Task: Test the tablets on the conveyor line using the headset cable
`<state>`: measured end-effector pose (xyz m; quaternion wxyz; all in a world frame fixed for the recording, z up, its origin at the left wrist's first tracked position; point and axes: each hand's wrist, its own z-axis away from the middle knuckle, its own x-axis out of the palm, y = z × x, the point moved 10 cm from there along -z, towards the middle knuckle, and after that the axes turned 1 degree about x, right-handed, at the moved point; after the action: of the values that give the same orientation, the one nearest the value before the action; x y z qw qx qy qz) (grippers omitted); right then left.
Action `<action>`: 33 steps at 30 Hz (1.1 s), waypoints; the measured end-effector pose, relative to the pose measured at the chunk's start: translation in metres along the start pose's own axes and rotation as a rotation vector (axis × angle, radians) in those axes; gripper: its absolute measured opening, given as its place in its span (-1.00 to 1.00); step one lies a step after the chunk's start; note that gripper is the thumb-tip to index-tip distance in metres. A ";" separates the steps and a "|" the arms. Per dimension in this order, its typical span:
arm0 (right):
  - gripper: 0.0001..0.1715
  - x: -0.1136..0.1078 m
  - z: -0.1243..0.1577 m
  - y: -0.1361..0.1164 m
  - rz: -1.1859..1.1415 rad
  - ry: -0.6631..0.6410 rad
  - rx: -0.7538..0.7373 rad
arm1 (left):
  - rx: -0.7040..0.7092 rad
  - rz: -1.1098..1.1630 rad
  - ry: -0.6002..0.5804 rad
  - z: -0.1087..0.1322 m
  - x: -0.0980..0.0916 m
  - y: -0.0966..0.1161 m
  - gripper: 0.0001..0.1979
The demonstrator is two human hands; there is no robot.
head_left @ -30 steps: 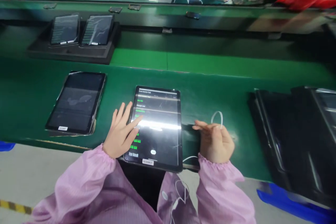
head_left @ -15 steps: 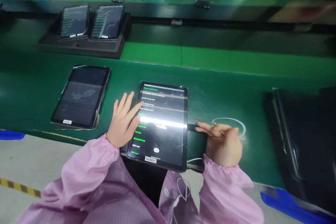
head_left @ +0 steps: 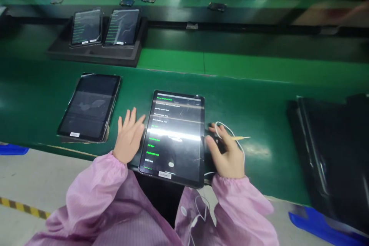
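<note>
A lit tablet [head_left: 175,150] lies in front of me at the bench edge, its dark screen showing a list of test names in green and white. Just off its left side, my left hand [head_left: 129,134] is open with the fingers spread, holding nothing. My right hand [head_left: 227,152] is beside the tablet's right edge, fingers curled. A thin yellow pointed tool [head_left: 238,138] sticks out from between its fingers, tip to the right. A white cable [head_left: 230,127] loops around that hand. Its fingertips are partly blurred.
A second tablet [head_left: 90,107], screen dark, lies to the left, apparently on another flat piece. Behind it, a black foam tray [head_left: 95,57] bears two tablets. Dark stacked items [head_left: 331,153] stand at the right. Small parts [head_left: 216,6] sit along the back ledge.
My left hand has drawn back left, off the screen. My right hand has moved left and turned, bringing the yellow tool into clear view. The tablet's list looks the same.
</note>
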<state>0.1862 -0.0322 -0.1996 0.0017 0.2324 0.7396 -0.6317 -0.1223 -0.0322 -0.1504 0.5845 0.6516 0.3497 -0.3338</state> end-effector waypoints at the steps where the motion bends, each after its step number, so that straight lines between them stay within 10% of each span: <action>1: -0.40 0.007 0.000 0.000 0.049 -0.056 -0.007 | -0.001 0.016 -0.032 0.002 0.004 0.002 -0.45; 10: -0.26 0.020 0.002 0.004 0.153 -0.143 -0.038 | 0.073 -0.079 -0.024 -0.023 0.000 0.037 -0.52; 17: -0.24 0.031 0.007 -0.006 0.269 -0.215 -0.069 | -0.092 0.025 -0.042 -0.005 0.007 0.005 -0.48; 27: -0.38 0.021 0.042 0.000 -0.607 -0.210 0.436 | -0.245 0.912 0.050 0.032 0.013 0.009 -0.53; 33: -0.44 0.009 0.058 -0.030 -0.659 -0.366 0.500 | -0.537 1.127 -0.168 0.047 0.034 0.009 -0.58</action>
<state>0.1507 -0.0862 -0.1865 -0.1250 -0.1375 0.5864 -0.7884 -0.0984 -0.0770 -0.1786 0.8394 0.5379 -0.0228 0.0749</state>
